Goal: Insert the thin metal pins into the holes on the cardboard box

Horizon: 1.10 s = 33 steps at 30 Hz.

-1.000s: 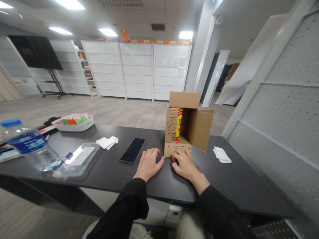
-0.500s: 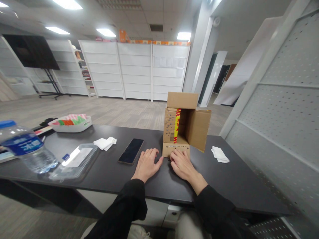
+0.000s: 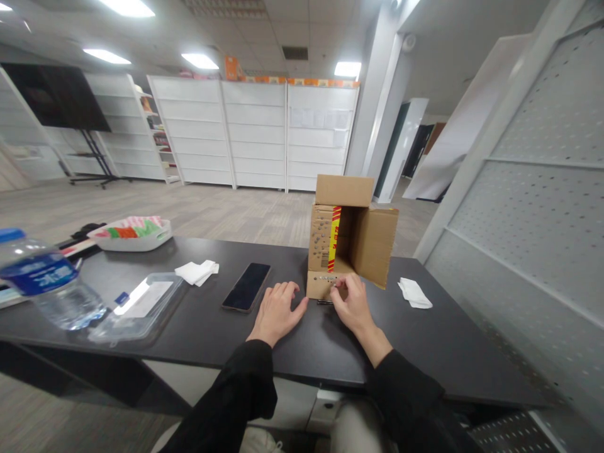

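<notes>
An open cardboard box stands on the dark table with a strip of yellow and red tape. Its lower front flap carries a row of small holes, some with shiny bits in them. At that flap, my right hand is raised with thumb and forefinger pinched together; what they hold is too small to name. Several thin dark metal pieces lie on the table just below the flap. My left hand rests on the tabletop left of the box, fingers curved and apart, holding nothing.
Left of my hands lie a phone, white tissues and a clear plastic case. Farther left are a water bottle and a white basket. A folded tissue lies right of the box, near a perforated panel.
My right hand has lifted from the tabletop below the flap up to the flap, its fingers now pinched, uncovering the thin metal pieces. My left hand stays in place.
</notes>
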{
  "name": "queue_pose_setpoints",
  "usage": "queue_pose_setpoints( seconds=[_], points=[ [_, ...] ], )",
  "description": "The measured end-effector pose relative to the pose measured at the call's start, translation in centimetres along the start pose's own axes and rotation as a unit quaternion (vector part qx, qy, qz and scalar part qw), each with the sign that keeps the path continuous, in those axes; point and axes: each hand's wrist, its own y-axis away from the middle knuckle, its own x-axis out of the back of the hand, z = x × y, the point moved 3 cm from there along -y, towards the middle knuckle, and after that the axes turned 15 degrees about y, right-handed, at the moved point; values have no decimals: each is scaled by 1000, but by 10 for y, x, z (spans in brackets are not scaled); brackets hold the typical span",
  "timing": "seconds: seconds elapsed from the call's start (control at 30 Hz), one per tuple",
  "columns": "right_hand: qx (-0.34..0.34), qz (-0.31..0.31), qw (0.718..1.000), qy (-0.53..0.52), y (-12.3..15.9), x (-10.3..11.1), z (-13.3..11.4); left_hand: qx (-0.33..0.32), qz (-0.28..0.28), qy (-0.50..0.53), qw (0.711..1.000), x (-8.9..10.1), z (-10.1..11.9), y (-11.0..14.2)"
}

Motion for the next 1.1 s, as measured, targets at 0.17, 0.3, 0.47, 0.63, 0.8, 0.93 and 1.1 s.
queue_pose_setpoints(
  seconds=[0.17, 0.3, 0.47, 0.63, 0.8, 0.93, 1.1],
  points=[
    [-85, 55, 991, -86, -3, -4, 16, 0, -1, -5, 1000, 0, 0, 0],
    [-118, 71, 984, -111, -4, -5, 21, 0, -3, -4, 1000, 1, 1, 0],
    [-112, 92, 981, -131, -6, -5, 22, 2, -3, -1, 1000, 2, 2, 0],
    [-94, 85, 986, -110, -8, -7, 25, -2, -3, 4, 1000, 2, 1, 0],
    [-62, 88, 989, -96, -9, -8, 25, 1, -7, 3, 1000, 2, 2, 0],
    [-47, 86, 992, -86, -10, -9, 24, 1, -4, 4, 1000, 2, 2, 0],
    [-6, 70, 995, -71, -10, -9, 21, 0, -4, 3, 1000, 2, 1, 0]
  ],
)
